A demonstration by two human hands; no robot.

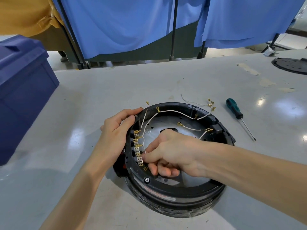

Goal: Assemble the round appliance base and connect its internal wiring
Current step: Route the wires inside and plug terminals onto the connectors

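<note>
The round base (166,191) lies flat on the worktop (83,100) at lower centre, open side up. Inside it the right hand (172,153), fingers curled, pinches a white wire (144,145) just right of the terminal strip (138,148). The strip hugs the left inner wall, its long axis running up-frame and its tabs pointing inward at that hand, so the wire end likely goes leftward. The left hand (116,130) grips the rim outside the strip. Farther off, upper right, lie loose brass terminals (211,103) and a screwdriver (235,111).
</note>
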